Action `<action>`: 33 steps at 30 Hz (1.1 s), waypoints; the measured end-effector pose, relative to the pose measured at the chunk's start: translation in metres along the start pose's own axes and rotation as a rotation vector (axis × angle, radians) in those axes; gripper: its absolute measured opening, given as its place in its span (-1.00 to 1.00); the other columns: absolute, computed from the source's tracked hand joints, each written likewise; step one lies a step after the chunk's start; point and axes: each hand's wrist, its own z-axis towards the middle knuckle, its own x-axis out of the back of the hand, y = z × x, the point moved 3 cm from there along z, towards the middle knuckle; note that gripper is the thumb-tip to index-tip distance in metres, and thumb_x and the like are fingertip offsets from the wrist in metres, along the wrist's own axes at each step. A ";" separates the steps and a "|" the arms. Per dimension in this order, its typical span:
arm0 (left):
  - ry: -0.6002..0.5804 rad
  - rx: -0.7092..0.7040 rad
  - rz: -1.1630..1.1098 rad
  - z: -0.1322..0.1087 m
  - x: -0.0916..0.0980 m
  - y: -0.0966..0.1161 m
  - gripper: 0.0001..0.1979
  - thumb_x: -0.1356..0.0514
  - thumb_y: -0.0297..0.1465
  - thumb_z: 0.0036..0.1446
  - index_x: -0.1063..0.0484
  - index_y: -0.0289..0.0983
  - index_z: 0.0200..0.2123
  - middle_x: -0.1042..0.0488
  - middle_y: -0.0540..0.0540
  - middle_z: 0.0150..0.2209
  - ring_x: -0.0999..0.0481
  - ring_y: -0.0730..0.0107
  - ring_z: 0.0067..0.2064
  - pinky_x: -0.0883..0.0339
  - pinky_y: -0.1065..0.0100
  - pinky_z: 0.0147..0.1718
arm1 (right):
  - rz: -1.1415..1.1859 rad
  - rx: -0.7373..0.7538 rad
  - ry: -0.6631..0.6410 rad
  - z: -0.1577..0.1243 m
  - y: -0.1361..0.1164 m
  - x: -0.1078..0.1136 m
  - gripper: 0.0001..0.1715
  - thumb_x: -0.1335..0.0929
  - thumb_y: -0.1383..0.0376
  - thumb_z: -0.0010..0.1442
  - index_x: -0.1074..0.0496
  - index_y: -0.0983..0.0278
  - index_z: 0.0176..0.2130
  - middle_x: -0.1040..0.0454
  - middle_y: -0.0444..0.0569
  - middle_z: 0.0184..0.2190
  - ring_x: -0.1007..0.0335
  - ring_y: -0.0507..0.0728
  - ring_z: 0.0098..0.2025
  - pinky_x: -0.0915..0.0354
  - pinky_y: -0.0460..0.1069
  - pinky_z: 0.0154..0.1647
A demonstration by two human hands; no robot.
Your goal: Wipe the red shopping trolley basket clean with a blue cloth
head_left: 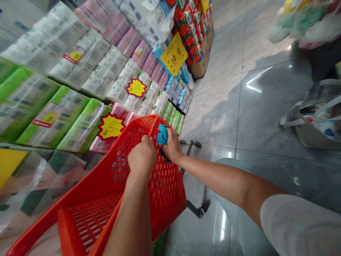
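A red plastic shopping cart [166,183] with perforated walls stands tilted across the view, in front of the shelf packs. My left hand [142,154] is closed at the cart's upper rim, and its fingers seem wrapped over the edge, with the fingertips hidden. Just to the right, my right hand [172,145] is closed around a bunched blue cloth [162,135], against the cart's outer side near the same rim. A dark part below that palm is too small to make out.
Stacked tissue packs [71,124] with yellow price signs [174,54] line the left. Red packs [190,28] on cardboard boxes stand farther back. A grey bag [317,124] full of goods sits on the tiled floor [221,106] at right. Cart wheels [204,208] stick out below.
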 end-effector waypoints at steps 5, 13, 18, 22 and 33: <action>-0.120 0.011 0.036 -0.025 0.001 -0.025 -0.49 0.26 -0.21 0.37 -0.38 -0.29 0.03 -0.61 -0.39 -0.14 -0.63 -0.11 -0.07 -0.45 0.01 -0.13 | -0.039 -0.148 0.054 -0.005 0.021 0.010 -0.56 -0.30 0.48 0.08 -0.34 0.30 -0.01 -0.46 0.12 -0.11 -0.42 0.26 0.01 -0.34 0.13 0.07; -0.145 0.109 0.071 -0.069 -0.004 -0.050 -0.37 0.32 -0.11 0.38 -0.45 -0.31 -0.03 -0.60 -0.41 -0.14 -0.62 -0.18 -0.05 -0.45 -0.05 -0.11 | 0.042 0.123 -0.067 -0.069 -0.001 0.002 -0.41 -0.33 0.44 0.05 -0.29 0.24 0.10 -0.38 0.09 0.06 -0.29 0.21 0.16 -0.23 0.14 0.24; -0.125 0.134 0.049 -0.070 0.000 -0.042 -0.38 0.29 -0.14 0.38 -0.47 -0.33 -0.02 -0.60 -0.42 -0.11 -0.62 -0.15 -0.04 -0.46 -0.03 -0.09 | 0.022 -0.063 0.034 -0.086 0.028 0.004 -0.54 -0.30 0.43 0.08 -0.29 0.26 0.01 -0.40 0.09 -0.08 -0.36 0.22 0.02 -0.31 0.17 0.15; -0.107 0.130 0.045 -0.071 0.001 -0.042 -0.39 0.28 -0.14 0.39 -0.48 -0.31 -0.03 -0.61 -0.40 -0.11 -0.62 -0.13 -0.04 -0.47 -0.01 -0.09 | -0.004 -0.164 0.081 -0.099 0.047 0.002 -0.58 -0.27 0.44 0.09 -0.27 0.26 -0.01 -0.40 0.09 -0.16 -0.39 0.22 -0.08 -0.37 0.15 0.02; -0.088 0.135 0.042 -0.072 0.000 -0.043 -0.43 0.24 -0.16 0.39 -0.48 -0.33 -0.04 -0.61 -0.40 -0.15 -0.63 -0.12 -0.06 -0.48 0.01 -0.10 | -0.007 -0.131 0.049 -0.111 0.043 0.008 -0.55 -0.25 0.45 0.11 -0.28 0.28 0.02 -0.41 0.10 -0.13 -0.39 0.22 -0.05 -0.35 0.15 0.05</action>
